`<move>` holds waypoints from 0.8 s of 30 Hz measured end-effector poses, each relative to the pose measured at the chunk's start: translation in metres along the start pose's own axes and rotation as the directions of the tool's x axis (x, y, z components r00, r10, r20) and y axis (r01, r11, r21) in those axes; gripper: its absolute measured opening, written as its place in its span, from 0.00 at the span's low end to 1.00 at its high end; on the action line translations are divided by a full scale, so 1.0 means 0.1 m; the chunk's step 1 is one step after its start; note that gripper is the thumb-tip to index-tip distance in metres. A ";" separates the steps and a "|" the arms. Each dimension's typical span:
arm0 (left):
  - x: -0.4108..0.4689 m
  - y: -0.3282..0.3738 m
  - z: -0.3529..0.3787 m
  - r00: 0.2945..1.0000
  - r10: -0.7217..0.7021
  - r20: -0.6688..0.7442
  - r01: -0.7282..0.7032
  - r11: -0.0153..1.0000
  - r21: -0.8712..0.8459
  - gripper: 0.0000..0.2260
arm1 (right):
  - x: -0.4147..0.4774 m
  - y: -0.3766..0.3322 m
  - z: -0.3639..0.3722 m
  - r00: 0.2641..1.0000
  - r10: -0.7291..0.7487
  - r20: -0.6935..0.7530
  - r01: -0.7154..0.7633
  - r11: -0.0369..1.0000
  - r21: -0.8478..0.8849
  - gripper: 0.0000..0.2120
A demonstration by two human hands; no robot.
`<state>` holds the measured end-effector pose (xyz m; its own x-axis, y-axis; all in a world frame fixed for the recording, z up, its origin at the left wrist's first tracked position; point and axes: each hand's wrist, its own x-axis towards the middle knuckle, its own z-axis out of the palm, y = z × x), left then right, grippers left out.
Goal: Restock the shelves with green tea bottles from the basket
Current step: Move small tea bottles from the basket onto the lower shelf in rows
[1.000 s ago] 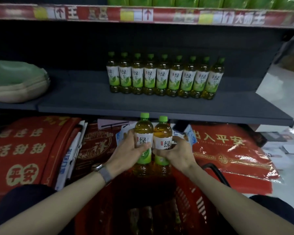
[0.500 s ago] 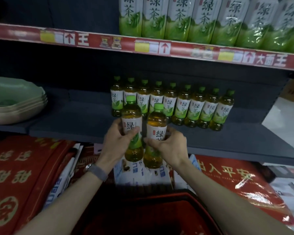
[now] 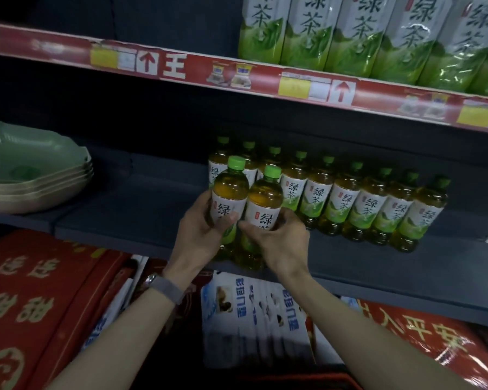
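Note:
My left hand (image 3: 202, 232) grips a green tea bottle (image 3: 229, 192) with a green cap and white label. My right hand (image 3: 279, 243) grips a second green tea bottle (image 3: 265, 204) right beside it. Both bottles are upright and touching, their bases at the front edge of the dark middle shelf (image 3: 124, 218). Behind them a row of several green tea bottles (image 3: 364, 206) stands on that shelf. The basket's red rim (image 3: 293, 382) barely shows at the bottom edge.
A stack of green bowls (image 3: 31, 170) sits at the shelf's left end. Large green tea bottles (image 3: 378, 38) fill the upper shelf above a red price strip (image 3: 237, 77). Below lie red mats (image 3: 26, 299) and white-blue packets (image 3: 251, 313).
Both hands have lifted the two bottles from the basket up to the middle shelf's front edge. The view has tilted upward, so the basket has almost dropped out of sight.

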<state>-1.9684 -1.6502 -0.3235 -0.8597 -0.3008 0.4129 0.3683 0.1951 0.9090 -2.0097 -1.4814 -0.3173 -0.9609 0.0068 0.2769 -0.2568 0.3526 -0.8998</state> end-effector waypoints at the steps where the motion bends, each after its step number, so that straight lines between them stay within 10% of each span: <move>1: 0.04 -0.03 -0.02 1.000 0.001 -0.012 -0.001 1.000 -0.007 0.22 | 0.02 -0.01 0.05 1.000 -0.016 0.001 0.016 1.000 -0.010 0.28; 14: 0.20 -0.27 -0.08 1.000 0.000 0.011 0.000 0.997 -0.076 0.24 | 0.21 0.02 0.35 0.998 -0.059 -0.036 0.056 0.995 -0.087 0.35; 20: 0.12 -0.45 -0.33 0.974 -0.207 0.092 0.182 0.957 0.227 0.41 | 0.23 0.21 0.15 0.949 0.008 0.316 0.021 0.996 -0.087 0.34; 24: 0.07 -0.53 -0.37 0.970 -0.242 0.014 0.222 0.912 0.346 0.33 | 0.21 0.37 0.15 0.952 -0.002 0.307 0.039 0.993 -0.115 0.32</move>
<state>-1.9814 -1.6970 -0.3670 -0.9280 -0.3262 0.1799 0.0221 0.4338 0.9007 -2.0413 -1.4819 -0.3497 -0.9458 -0.2818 0.1616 -0.2806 0.4582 -0.8434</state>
